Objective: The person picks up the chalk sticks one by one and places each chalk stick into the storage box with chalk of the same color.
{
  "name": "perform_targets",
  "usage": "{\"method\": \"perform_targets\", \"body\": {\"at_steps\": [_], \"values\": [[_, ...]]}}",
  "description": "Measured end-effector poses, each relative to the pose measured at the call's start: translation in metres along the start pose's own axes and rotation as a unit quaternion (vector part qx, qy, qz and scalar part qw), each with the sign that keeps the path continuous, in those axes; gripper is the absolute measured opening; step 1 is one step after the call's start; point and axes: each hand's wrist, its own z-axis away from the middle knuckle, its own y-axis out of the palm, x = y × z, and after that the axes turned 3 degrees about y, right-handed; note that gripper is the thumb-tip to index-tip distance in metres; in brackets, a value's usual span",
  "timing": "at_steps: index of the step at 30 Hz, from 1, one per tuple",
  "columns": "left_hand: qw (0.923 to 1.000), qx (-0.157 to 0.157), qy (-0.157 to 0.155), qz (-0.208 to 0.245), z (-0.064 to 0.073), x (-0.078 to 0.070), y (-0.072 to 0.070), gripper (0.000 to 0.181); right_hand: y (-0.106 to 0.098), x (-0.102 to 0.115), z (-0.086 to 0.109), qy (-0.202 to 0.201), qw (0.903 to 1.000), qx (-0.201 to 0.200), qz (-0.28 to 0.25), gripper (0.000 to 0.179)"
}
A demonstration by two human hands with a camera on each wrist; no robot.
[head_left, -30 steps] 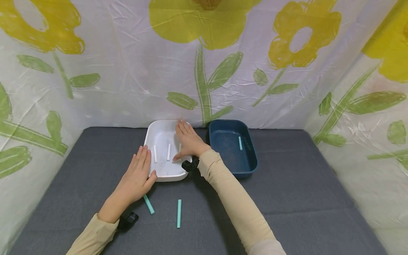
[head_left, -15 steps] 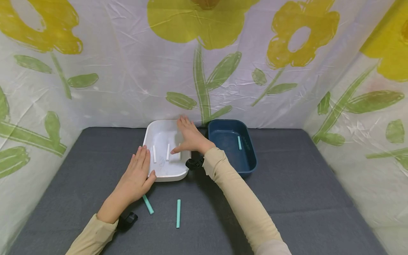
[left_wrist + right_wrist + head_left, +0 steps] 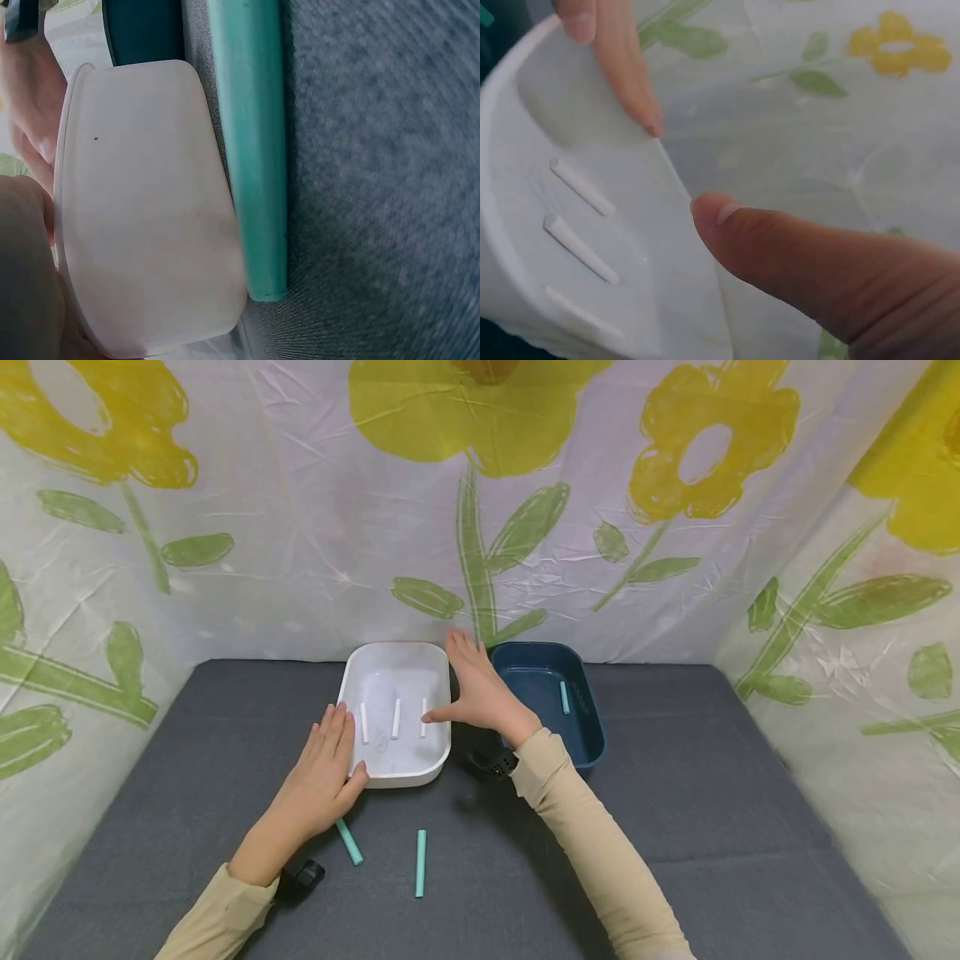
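A white tray [image 3: 399, 675] holds three white chalk sticks [image 3: 396, 719] lying apart. My left hand [image 3: 318, 777] rests along the tray's left side with straight fingers. At the right side of the tray, my right hand [image 3: 480, 693] is spread with nothing in it. Its thumb reaches over the right rim; whether it touches cannot be told. In the right wrist view the right thumb [image 3: 780, 255] is extended beyond the tray wall. A green chalk stick [image 3: 349, 843] lies partly hidden under my left hand, and another green stick [image 3: 420, 863] lies nearer me.
Right of the white tray stands a dark blue tray [image 3: 543, 685] with one green chalk stick [image 3: 565, 697] inside. A grey cloth [image 3: 675, 818] covers the table. Behind hangs a white curtain [image 3: 315, 527] with yellow flowers, also along both sides.
My right hand has moved right, from over the white tray to its right side, uncovering the rightmost white chalk stick. The left hand and the trays have stayed in place.
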Motion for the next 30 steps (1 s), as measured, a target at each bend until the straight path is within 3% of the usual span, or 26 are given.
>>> {"method": "perform_targets", "body": {"at_steps": [5, 13, 20, 30], "values": [[1.0000, 0.000, 0.001, -0.002, 0.001, 0.000, -0.001, 0.071, -0.005, -0.001, 0.022, -0.010, 0.9995, -0.029, 0.000, 0.119], [1.0000, -0.001, 0.003, 0.001, 0.001, 0.000, -0.001, 0.071, -0.012, -0.013, 0.058, -0.028, 0.9939, -0.103, -0.025, 0.099], [1.0000, -0.003, 0.006, 0.002, 0.000, 0.000, 0.000, 0.070, -0.015, -0.036, 0.095, -0.026, 0.9887, -0.142, -0.039, 0.084], [1.0000, -0.002, 0.004, 0.003, 0.000, -0.001, -0.001, 0.071, -0.018, -0.074, 0.136, -0.043, 0.9721, -0.198, -0.118, 0.063]]}}
